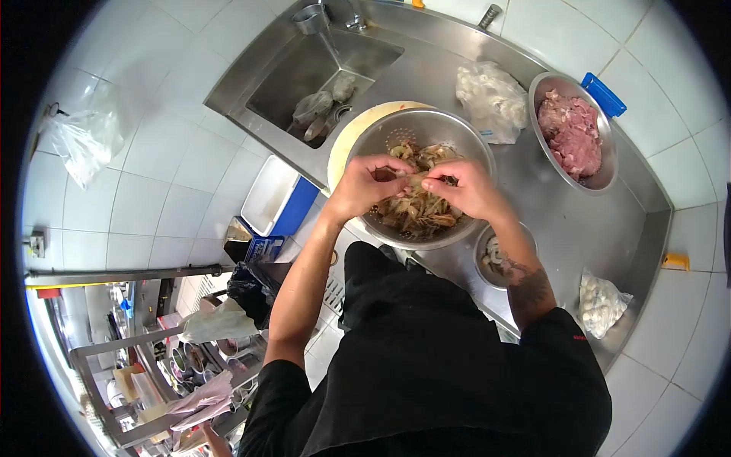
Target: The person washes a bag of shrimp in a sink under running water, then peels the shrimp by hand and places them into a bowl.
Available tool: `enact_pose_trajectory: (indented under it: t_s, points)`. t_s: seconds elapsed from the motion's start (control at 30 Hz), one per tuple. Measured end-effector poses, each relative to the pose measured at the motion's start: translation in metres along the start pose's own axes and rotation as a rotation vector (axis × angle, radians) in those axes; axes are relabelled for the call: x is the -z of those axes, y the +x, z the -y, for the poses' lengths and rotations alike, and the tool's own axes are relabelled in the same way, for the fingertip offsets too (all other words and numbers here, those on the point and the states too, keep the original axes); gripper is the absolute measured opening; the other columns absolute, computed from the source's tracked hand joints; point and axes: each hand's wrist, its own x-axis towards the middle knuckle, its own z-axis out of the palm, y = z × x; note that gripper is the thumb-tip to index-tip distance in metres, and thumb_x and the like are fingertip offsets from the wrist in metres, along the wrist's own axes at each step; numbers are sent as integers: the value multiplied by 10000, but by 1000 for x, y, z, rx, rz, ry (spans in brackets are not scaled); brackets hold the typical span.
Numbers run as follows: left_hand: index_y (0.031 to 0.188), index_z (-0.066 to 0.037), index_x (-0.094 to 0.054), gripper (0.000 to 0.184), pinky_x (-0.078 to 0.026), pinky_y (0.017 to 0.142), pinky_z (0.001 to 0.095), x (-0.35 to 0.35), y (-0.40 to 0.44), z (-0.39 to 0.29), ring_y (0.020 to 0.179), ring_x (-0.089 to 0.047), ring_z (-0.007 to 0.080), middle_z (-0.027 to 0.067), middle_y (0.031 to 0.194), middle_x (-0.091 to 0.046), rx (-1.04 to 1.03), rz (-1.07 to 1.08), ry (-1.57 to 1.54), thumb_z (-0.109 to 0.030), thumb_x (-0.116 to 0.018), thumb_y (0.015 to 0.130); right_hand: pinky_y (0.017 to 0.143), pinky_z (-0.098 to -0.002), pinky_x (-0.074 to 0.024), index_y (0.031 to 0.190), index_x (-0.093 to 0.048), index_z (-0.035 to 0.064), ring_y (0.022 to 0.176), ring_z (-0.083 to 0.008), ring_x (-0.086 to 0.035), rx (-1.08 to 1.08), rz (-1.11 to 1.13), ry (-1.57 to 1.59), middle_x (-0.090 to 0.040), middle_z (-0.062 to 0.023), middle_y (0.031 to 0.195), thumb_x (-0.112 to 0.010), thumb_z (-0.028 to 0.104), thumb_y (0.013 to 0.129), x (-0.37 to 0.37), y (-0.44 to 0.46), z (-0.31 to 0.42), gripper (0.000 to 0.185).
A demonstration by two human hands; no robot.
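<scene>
Over a large metal colander (476, 145) full of shell-on shrimp (426, 217), my two hands meet with pinched fingers. Between them is a shrimp (416, 181), partly covered by the fingertips. My left hand (371, 185) grips it from the left, and my right hand (467, 188) pinches it from the right. The colander rests on a round, pale board (340, 152). Beneath my right forearm stands a small metal bowl (481, 266) with peeled, greyish-white shrimp inside, partly hidden by the arm.
A sink (278, 84) with bags in it lies at the upper left. Behind the colander sits a plastic bag (491, 99) of pale food. A metal bowl (609, 171) of raw meat (569, 137) and another bag (601, 303) are at the right. A blue-white container (293, 209) stands below the counter.
</scene>
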Motion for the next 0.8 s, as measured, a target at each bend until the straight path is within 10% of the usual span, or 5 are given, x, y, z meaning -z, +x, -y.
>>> enact_pose_trajectory:
  t_s: [0.6, 0.8]
  points:
    - [948, 43, -652, 115, -584, 742, 303, 8, -6, 10, 812, -721, 226, 138, 882, -704, 34, -13, -313, 49, -712, 850, 627, -235, -458, 887, -711, -57, 680, -87, -576, -240, -148, 314, -655, -38, 741, -650, 48, 863, 6, -16, 17, 124]
    - [950, 16, -638, 124, -575, 751, 291, 14, -12, 6, 822, -709, 204, 109, 883, -693, 70, -22, -306, 47, -710, 854, 569, -285, -454, 841, -714, -15, 611, -105, -575, -260, -39, -276, -670, -30, 671, -783, 256, 840, 17, -7, 11, 280]
